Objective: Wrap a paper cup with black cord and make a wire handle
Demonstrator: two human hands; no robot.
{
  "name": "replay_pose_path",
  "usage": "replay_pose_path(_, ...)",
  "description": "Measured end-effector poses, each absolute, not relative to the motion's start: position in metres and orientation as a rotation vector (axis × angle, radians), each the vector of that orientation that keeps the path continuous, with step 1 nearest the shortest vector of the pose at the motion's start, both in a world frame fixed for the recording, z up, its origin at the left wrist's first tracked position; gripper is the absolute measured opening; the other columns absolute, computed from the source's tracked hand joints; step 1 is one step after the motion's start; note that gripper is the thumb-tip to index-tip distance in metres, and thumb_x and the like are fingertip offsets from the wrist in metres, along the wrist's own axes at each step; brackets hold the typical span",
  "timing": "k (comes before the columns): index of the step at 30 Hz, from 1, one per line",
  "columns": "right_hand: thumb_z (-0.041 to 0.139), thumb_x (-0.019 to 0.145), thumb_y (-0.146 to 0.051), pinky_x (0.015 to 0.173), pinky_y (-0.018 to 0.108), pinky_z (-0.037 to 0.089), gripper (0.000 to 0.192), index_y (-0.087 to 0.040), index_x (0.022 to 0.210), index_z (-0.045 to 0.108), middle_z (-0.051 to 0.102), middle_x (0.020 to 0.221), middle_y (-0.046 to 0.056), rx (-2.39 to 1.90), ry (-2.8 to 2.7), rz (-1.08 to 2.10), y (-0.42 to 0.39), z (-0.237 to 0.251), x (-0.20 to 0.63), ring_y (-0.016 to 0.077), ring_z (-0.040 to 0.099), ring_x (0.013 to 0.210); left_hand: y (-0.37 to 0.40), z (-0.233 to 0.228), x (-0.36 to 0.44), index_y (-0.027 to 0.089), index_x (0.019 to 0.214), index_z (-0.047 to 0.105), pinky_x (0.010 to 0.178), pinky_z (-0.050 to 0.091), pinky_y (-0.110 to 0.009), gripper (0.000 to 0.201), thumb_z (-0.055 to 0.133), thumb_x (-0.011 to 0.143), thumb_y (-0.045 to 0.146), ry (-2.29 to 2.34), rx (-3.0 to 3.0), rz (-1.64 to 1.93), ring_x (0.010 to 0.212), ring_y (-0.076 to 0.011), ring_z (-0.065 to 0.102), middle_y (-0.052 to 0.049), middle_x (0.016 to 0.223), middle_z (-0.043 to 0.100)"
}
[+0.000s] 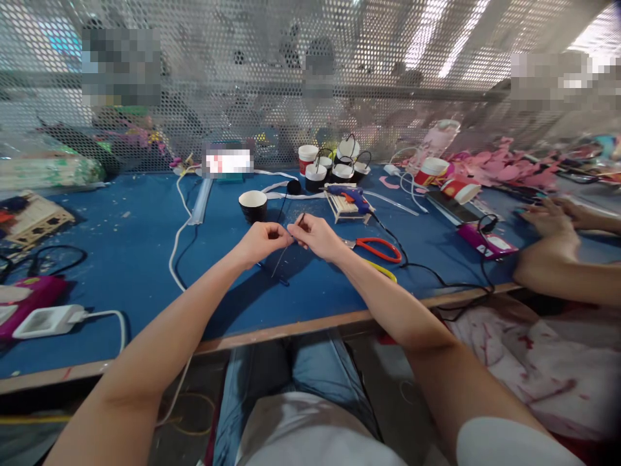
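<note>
My left hand (266, 242) and my right hand (314, 234) meet above the blue table, each with fingers pinched. Between their fingertips runs a thin dark wire (278, 262), with one end slanting down below the left fingers and another stretch rising above them. Whether it is bare or covered, I cannot tell. Just behind my left hand stands a black cup (253, 212) with a white inside. A small round black piece (294, 188) lies farther back. Partly under my right forearm is a tool with red handles (379, 250). A dark blue thin object (281, 279) lies below my hands.
A blue glue gun (350, 196) rests on a wooden rack (345, 210), its cord trailing right. Several small black cups with looped handles (342, 173) stand behind. Purple power strips (488, 243) lie on both sides. At right are a co-worker's arms (553, 252). Perforated mesh (272, 84) closes the back.
</note>
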State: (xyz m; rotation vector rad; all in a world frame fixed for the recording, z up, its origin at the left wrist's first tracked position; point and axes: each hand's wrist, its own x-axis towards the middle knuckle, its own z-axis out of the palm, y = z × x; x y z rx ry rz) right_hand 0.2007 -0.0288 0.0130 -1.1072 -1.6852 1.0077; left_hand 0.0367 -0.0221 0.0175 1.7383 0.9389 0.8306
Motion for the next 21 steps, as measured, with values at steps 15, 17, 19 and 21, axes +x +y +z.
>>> replay_pose_path(15,0.058,0.077,-0.045,0.043,0.018,0.039,0.031,-0.016,0.073,0.048,0.051,0.054,-0.004,-1.011,-1.636,1.140,-0.028,0.014,0.203,0.0055,0.046,0.046,-0.023,0.018,0.037,0.013,0.064,0.060,0.049,0.029,-0.021,0.020,0.063,0.069,0.033,0.942,1.697,0.797,0.049,-0.0056,0.038,0.003,0.057,0.052)
replay_pose_path(17,0.058,0.077,-0.044,0.042,0.018,0.038,0.030,-0.016,0.072,0.048,0.053,0.055,-0.003,-1.036,-1.622,1.131,-0.028,0.014,0.204,0.0050,0.046,0.046,-0.022,0.021,0.034,0.013,0.071,0.062,0.047,0.028,-0.020,0.021,0.062,0.070,0.034,0.942,1.707,0.744,0.047,-0.0051,0.037,0.003,0.058,0.053)
replay_pose_path(19,0.057,0.079,-0.042,0.041,0.017,0.038,0.029,-0.016,0.072,0.048,0.054,0.056,-0.002,-1.046,-1.609,1.126,-0.028,0.014,0.204,0.0047,0.045,0.045,-0.021,0.024,0.032,0.013,0.079,0.064,0.050,0.032,-0.020,0.022,0.062,0.070,0.033,0.918,1.765,0.720,0.052,-0.0065,0.043,0.000,0.065,0.058)
replay_pose_path(21,0.056,0.080,-0.041,0.041,0.017,0.037,0.028,-0.016,0.072,0.048,0.052,0.053,-0.004,-1.050,-1.608,1.122,-0.027,0.012,0.205,0.0046,0.044,0.044,-0.019,0.024,0.030,0.012,0.081,0.064,0.057,0.037,-0.021,0.022,0.061,0.071,0.031,0.896,1.868,0.723,0.061,-0.0089,0.050,-0.002,0.074,0.062)
